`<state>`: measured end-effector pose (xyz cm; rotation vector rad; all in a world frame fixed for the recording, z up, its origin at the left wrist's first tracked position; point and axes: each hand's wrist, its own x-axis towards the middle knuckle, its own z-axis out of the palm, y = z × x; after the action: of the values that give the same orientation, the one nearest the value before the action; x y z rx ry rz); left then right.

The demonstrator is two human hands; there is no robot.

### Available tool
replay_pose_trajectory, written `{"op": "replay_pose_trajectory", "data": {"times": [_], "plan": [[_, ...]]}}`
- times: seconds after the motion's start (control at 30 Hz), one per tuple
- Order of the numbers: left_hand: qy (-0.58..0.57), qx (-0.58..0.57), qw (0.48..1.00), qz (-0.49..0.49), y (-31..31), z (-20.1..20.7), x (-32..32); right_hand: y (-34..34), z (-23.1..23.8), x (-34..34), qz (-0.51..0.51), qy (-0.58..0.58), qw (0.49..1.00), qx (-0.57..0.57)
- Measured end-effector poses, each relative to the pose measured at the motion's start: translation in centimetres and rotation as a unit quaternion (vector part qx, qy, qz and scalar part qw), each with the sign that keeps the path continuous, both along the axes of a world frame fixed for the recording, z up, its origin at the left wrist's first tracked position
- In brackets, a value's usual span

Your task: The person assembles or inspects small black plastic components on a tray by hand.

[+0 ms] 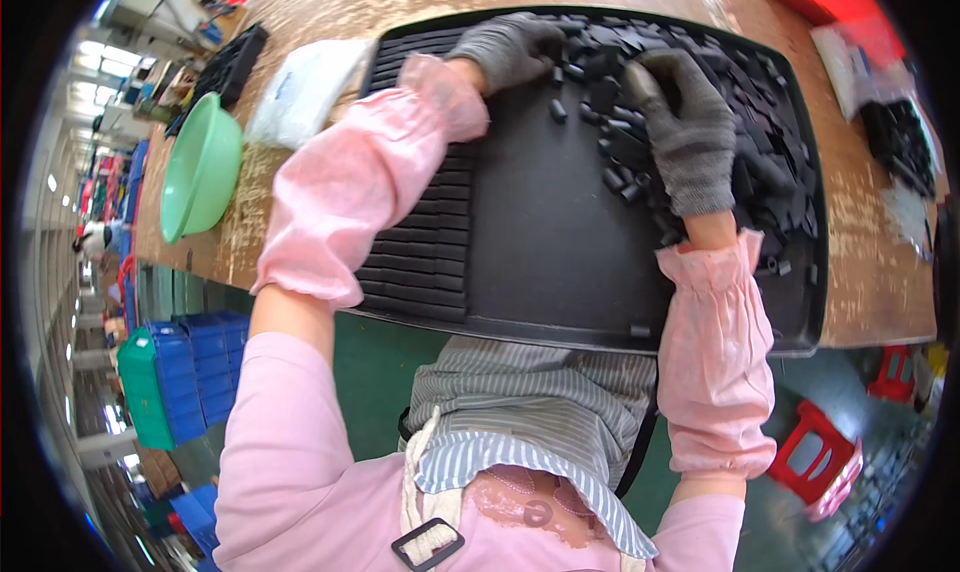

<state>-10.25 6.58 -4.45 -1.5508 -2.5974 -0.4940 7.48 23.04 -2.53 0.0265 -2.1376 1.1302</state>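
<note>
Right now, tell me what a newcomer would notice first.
A large black tray stands out, with neat rows of black pieces on its left and a jumbled heap on its right. The gloved left hand and gloved right hand reach over it; left of it sits a green basin.

We wear grey gloves (700, 127) with darker bands, plain pink sleeve covers (345, 187) and a grey-and-white striped apron (520, 397). We see black strips (420, 262), black loose pieces (765, 137), a black tray (550, 242), a brown table (870, 297) patched paler, a light green basin (205, 172) and a red stool (812, 424).
</note>
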Motion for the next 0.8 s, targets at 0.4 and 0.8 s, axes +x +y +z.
{"op": "replay_pose_trajectory", "data": {"times": [0.4,0.8], "plan": [[0.014,-0.079,0.964,0.255,5.0,-1.7,1.1,2.3,-4.1,0.7,0.073,-0.104,0.992,-0.001],[-0.182,0.229,0.954,0.058,2.7,-0.2,4.6,2.8,-4.2,0.3,0.102,-0.109,0.985,-0.09]]}}
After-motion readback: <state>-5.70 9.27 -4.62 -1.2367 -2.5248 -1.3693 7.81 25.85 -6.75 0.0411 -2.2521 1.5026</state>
